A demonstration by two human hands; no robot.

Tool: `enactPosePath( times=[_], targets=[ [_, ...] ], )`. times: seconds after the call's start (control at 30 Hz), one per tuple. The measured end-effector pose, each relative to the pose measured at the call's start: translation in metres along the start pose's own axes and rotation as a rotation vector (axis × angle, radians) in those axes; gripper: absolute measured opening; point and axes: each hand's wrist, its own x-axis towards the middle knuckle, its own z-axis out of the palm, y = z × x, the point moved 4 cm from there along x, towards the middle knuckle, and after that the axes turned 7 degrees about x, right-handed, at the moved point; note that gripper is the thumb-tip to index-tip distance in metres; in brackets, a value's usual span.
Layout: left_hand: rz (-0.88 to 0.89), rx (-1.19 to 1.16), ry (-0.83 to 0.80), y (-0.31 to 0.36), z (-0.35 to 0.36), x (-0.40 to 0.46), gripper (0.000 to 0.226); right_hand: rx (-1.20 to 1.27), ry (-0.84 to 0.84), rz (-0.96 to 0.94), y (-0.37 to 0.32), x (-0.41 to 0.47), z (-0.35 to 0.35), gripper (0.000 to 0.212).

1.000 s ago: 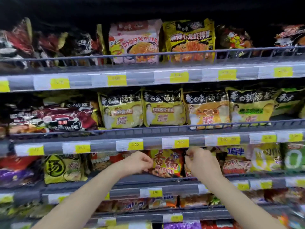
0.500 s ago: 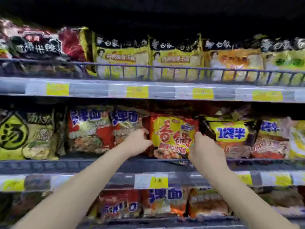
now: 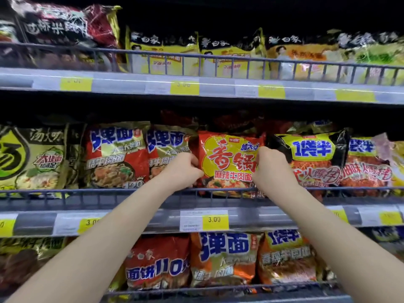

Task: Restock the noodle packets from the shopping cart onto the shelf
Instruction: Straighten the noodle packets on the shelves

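A red and yellow noodle packet [image 3: 227, 162] stands upright on the middle shelf [image 3: 153, 219], behind the wire rail [image 3: 109, 191]. My left hand [image 3: 184, 169] grips the packet's left edge with curled fingers. My right hand [image 3: 270, 165] pinches its right edge. Both forearms reach up from the bottom of the view. More red packets sit behind it in the same slot. The shopping cart is out of view.
Red and gold packets [image 3: 118, 156] stand left of the held one, black and yellow packets [image 3: 310, 158] to its right. The shelf above [image 3: 196, 86] holds yellow packets [image 3: 161, 55]. The shelf below carries orange packets [image 3: 223, 259]. Yellow price tags [image 3: 214, 219] line the shelf edges.
The view has dropped and come closer to the shelf. Both hands stay on the red and yellow packet, which now stands more upright and deeper behind the rail.
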Motion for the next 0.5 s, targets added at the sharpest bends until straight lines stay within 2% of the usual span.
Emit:
enactPosePath(
  times=[0.13,0.27,0.43,0.5],
  targets=[
    [0.010,0.008,-0.009,0.001,-0.002,-0.004,0.038,-0.037,-0.049,-0.031,-0.001,0.003,-0.002,0.024],
    [0.041,0.020,0.032,0.000,-0.004,-0.007,0.028,-0.133,-0.115,-0.088,-0.003,0.004,-0.005,0.025],
    [0.024,0.034,0.022,-0.001,-0.004,-0.007,0.028,-0.248,-0.122,-0.126,-0.010,0.000,-0.010,0.020],
    [-0.003,0.048,-0.003,-0.002,-0.005,-0.007,0.016,-0.296,-0.109,-0.133,-0.015,-0.002,-0.012,0.017]
  ],
)
